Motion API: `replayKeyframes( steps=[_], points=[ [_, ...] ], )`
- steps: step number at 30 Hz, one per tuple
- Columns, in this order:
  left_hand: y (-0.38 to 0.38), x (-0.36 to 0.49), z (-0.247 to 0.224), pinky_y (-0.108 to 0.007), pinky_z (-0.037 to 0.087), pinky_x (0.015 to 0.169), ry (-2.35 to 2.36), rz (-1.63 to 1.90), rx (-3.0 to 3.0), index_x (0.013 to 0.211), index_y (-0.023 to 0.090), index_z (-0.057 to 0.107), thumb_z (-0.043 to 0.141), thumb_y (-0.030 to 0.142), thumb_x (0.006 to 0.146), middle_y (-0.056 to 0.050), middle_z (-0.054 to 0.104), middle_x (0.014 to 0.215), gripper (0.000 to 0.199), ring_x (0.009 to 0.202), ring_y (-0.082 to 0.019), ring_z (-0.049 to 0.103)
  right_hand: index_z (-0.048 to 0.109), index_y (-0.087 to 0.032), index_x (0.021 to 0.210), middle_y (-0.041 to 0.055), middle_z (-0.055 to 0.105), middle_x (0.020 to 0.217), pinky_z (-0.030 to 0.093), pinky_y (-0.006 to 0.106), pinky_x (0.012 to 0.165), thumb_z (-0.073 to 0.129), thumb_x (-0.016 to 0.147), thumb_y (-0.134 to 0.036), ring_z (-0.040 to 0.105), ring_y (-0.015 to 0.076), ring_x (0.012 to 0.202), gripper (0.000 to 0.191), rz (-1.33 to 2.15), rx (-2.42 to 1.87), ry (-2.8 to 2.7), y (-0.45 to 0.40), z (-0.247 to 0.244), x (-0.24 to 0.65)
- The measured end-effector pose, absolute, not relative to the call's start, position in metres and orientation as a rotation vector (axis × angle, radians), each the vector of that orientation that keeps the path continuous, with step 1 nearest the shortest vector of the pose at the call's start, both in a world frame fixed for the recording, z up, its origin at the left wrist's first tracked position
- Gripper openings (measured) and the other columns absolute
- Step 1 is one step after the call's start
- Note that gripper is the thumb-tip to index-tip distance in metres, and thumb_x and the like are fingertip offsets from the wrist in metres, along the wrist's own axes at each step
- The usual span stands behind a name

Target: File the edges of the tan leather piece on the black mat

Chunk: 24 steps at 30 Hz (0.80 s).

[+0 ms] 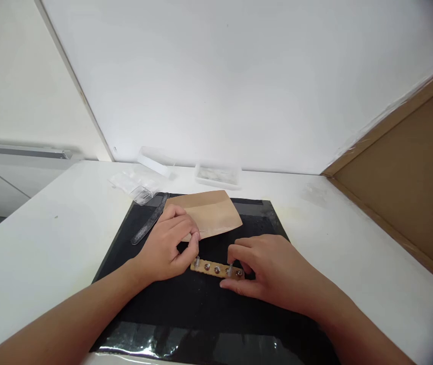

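A narrow tan strip (211, 268) with a row of several dark shiny round studs lies on the black mat (193, 309). Small clear pieces stand at its left end and near its right end. My left hand (172, 243) is closed at the strip's left end, thumb and index finger pinched just above the clear piece there; what they hold is too small to name. At the right end, my right hand (265, 266) has its fingers bent around the other clear piece (230, 269), thumb apart below the strip. A brown paper sheet (214, 210) lies behind, partly under my left hand.
A dark nail-file-like strip (150, 220) lies at the mat's left. Behind the mat are a clear tray (218, 176) with small pieces, a white lid-like box (153, 163) and clear plastic packaging (134, 186). A white wall rises behind the white table (353, 228).
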<state>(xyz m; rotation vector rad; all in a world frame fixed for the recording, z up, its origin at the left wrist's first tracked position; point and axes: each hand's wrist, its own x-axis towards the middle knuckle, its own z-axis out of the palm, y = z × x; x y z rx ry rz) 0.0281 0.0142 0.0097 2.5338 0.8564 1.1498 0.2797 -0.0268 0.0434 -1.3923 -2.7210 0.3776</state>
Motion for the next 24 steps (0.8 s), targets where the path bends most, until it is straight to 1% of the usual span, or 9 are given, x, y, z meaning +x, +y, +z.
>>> replayKeyframes(
  steps=[4, 7, 10, 15, 20, 24],
  points=[
    [0.014, 0.028, 0.010, -0.040, 0.047, 0.085, 0.851, 1.152, 2.532, 0.088, 0.018, 0.064, 0.056, 0.010, 0.092, -0.005, 0.067, 0.081, 0.012, 0.085, -0.022, 0.052, 0.065, -0.024, 0.089, -0.0020, 0.066, 0.078, 0.030, 0.027, 0.059, 0.073, 0.087, -0.057, 0.058, 0.0150, 0.067, 0.034, 0.460, -1.409, -2.668, -0.027, 0.044, 0.283],
    [0.014, 0.028, 0.009, -0.040, 0.047, 0.085, 0.848, 1.149, 2.538, 0.088, 0.018, 0.064, 0.056, 0.010, 0.092, -0.005, 0.067, 0.081, 0.011, 0.085, -0.022, 0.052, 0.067, -0.026, 0.095, -0.0016, 0.067, 0.085, 0.036, 0.026, 0.061, 0.071, 0.090, -0.053, 0.060, 0.0150, 0.072, 0.028, 0.567, -1.365, -2.604, -0.026, 0.046, 0.288],
    [0.014, 0.028, 0.009, -0.041, 0.047, 0.085, 0.845, 1.145, 2.543, 0.088, 0.018, 0.064, 0.056, 0.010, 0.092, -0.005, 0.067, 0.081, 0.011, 0.085, -0.022, 0.052, 0.068, -0.026, 0.097, -0.0007, 0.067, 0.088, 0.040, 0.026, 0.063, 0.068, 0.093, -0.050, 0.060, 0.0142, 0.074, 0.024, 0.644, -1.317, -2.536, -0.025, 0.047, 0.292],
    [0.014, 0.029, 0.011, -0.041, 0.047, 0.084, 0.849, 1.159, 2.547, 0.087, 0.018, 0.063, 0.055, 0.011, 0.092, -0.005, 0.067, 0.080, 0.012, 0.083, -0.022, 0.052, 0.071, -0.026, 0.093, -0.0012, 0.067, 0.089, 0.043, 0.025, 0.066, 0.066, 0.096, -0.036, 0.060, 0.0128, 0.075, 0.011, 0.710, -1.246, -2.513, -0.019, 0.043, 0.297],
    [0.014, 0.029, 0.011, -0.040, 0.047, 0.083, 0.854, 1.183, 2.541, 0.087, 0.018, 0.063, 0.056, 0.011, 0.091, -0.005, 0.067, 0.079, 0.011, 0.083, -0.021, 0.053, 0.073, -0.026, 0.088, -0.0016, 0.068, 0.087, 0.044, 0.024, 0.070, 0.066, 0.097, -0.029, 0.062, 0.0128, 0.079, 0.012, 0.796, -1.156, -2.515, -0.014, 0.040, 0.297],
    [0.015, 0.029, 0.009, -0.041, 0.047, 0.085, 0.855, 1.188, 2.546, 0.088, 0.018, 0.063, 0.056, 0.011, 0.091, -0.005, 0.067, 0.081, 0.011, 0.084, -0.021, 0.054, 0.074, -0.025, 0.086, -0.0016, 0.068, 0.087, 0.044, 0.024, 0.072, 0.067, 0.097, -0.025, 0.063, 0.0134, 0.082, 0.013, 0.820, -1.138, -2.510, -0.012, 0.040, 0.295]
  ],
)
